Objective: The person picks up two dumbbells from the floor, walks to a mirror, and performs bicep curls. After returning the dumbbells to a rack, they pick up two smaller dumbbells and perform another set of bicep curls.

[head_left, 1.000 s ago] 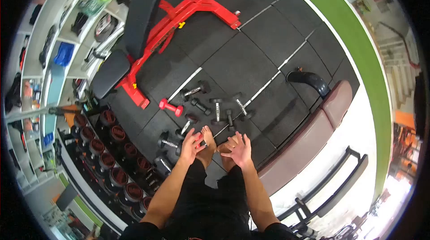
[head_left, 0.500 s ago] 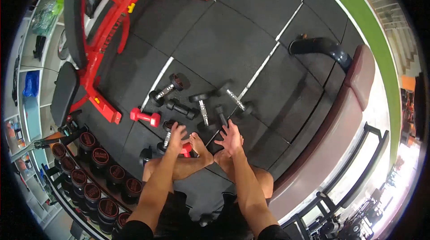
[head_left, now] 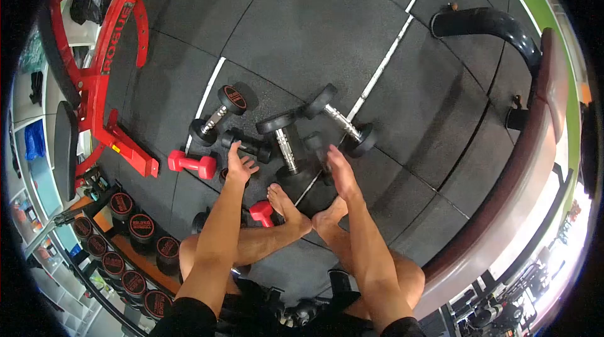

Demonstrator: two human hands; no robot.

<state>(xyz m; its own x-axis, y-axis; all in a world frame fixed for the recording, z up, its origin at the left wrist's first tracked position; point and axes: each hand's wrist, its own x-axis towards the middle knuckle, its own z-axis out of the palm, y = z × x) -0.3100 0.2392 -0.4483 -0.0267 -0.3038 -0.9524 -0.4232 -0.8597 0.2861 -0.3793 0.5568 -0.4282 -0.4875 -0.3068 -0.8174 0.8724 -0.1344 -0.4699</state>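
My left hand (head_left: 240, 166) hovers with its fingers apart, nearest a small black dumbbell (head_left: 255, 147). My right hand (head_left: 342, 173) is stretched out beside another small black dumbbell (head_left: 319, 153), partly hidden behind it; both hands are empty. Between them lies a chrome-handled dumbbell (head_left: 285, 146) with black heads. A second chrome-handled dumbbell (head_left: 342, 121) rests beyond my right hand, and a third chrome dumbbell (head_left: 217, 115) lies farther left. One red dumbbell (head_left: 192, 164) is left of my left hand; another red dumbbell (head_left: 261, 213) sits by my bare foot, partly covered.
A red bench frame (head_left: 104, 85) stands at the left. Below it, a rack (head_left: 75, 258) holds several round-headed dumbbells (head_left: 142, 227). On the right is a padded brown bench (head_left: 503, 211) with a curved black leg (head_left: 481, 22). Dark rubber mats (head_left: 314, 28) cover the floor.
The view has shifted closer to the dumbbells. My hands have spread farther apart, the left one moving left and up, the right one to the right. The dumbbells appear to lie as before.
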